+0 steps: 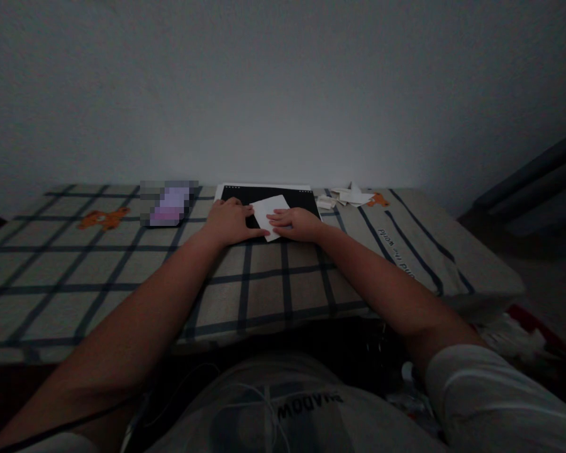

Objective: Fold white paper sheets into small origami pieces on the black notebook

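A small piece of white paper [265, 206] lies tilted on a black sheet or board [245, 190] with a white border along its far edge. My left hand [229, 222] rests on the board's left part, fingers spread, with the thumb reaching to the paper's near corner. From the right, my right hand [296, 224] lies on the paper with its fingers stretched flat over it. Whether the paper is folded under the fingers I cannot tell.
A checked cloth covers the table [264, 283], which stands against a grey wall [283, 94]. Left of the board lies a phone [172, 204], partly blurred out. Several folded white paper pieces [351, 195] sit to the right. Beneath the table's right side is some clutter [514, 333].
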Motion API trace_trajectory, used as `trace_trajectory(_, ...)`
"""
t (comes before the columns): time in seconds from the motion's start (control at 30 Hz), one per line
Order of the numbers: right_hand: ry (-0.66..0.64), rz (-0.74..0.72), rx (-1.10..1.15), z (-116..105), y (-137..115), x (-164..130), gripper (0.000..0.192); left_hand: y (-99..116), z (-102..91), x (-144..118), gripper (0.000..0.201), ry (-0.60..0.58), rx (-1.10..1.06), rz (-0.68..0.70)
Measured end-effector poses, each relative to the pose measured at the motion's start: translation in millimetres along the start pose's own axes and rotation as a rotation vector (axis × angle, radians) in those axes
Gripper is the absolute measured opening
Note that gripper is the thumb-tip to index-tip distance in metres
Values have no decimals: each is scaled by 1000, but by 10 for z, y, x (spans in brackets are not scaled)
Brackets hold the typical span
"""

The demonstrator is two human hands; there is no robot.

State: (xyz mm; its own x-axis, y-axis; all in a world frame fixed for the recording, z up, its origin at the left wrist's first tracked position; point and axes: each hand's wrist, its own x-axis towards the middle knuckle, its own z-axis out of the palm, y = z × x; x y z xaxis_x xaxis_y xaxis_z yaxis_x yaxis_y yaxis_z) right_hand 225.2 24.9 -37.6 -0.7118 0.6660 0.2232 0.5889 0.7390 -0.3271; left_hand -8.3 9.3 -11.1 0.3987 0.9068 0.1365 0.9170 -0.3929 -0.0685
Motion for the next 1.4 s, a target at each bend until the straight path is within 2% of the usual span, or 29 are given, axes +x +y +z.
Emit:
trace_trajectory(0.27, -7, 10, -21, 8, 5, 12, 36, -94, 56, 91, 49, 55, -14, -57)
trace_trajectory(0.43, -1, 4, -18, 31, 28, 18, 37, -59, 125, 122, 39, 126, -36, -74)
trace_trajectory(0.77, -9, -8, -28, 14, 14, 17, 38, -53, 129, 78, 40, 157, -27, -84)
trace_trajectory(0.93, -2, -10, -43, 24, 25, 16, 37, -69, 148, 83, 44, 133, -15, -40)
trace_trajectory(1.27, -1, -39, -52, 42, 47, 12, 38, -56, 186, 88, 50, 109, 0, -53)
trace_trajectory(1.4, 1, -34, -21, 35, 48, 9, 36, -55, 203, 84, 47, 146, 9, -30)
